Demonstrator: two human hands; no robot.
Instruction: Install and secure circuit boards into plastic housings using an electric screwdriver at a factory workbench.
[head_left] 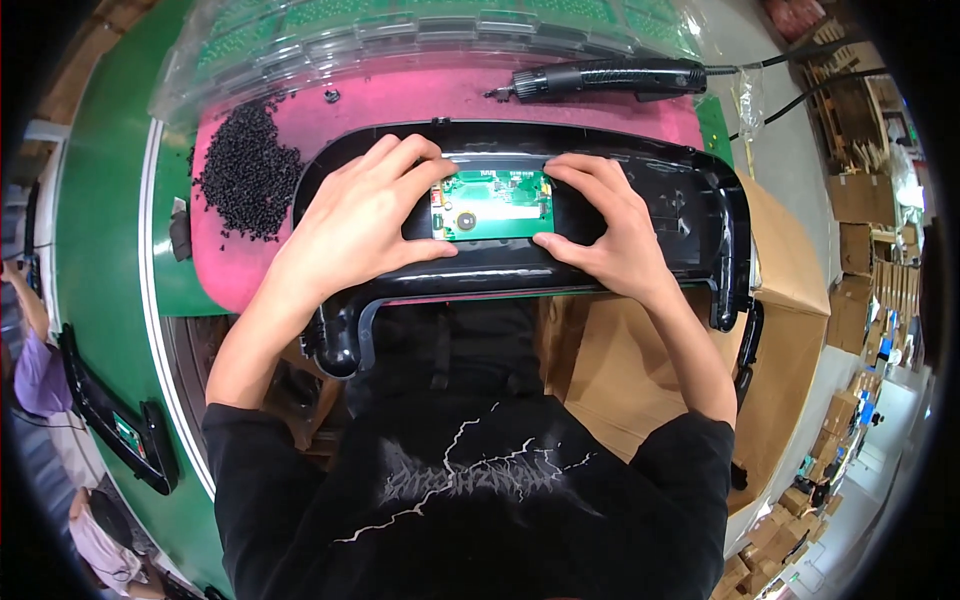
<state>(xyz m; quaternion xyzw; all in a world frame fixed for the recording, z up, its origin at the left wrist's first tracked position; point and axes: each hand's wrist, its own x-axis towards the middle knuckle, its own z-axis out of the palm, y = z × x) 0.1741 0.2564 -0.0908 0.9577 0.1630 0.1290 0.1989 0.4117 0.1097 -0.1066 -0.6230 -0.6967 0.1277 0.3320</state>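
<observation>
A green circuit board [510, 222], with a round part near its lower left corner, lies at the middle of a long black curved plastic housing [680, 180]. My left hand [355, 215] grips the board's left side, thumb at the near corner and fingers at the far one. At its right side, my right hand [612, 220] pinches it the same way. Whether the board rests fully against the housing, I cannot tell. The housing lies open side up, its two ends curving toward me.
Under the housing is a pink mat [440, 92], with a heap of small black screws [245, 170] at left. A black electric screwdriver [610, 78] with a cable lies beyond. Clear plastic trays [340, 50] stand behind. An open cardboard box [620, 350] sits at right; another housing [110, 415] lies far left.
</observation>
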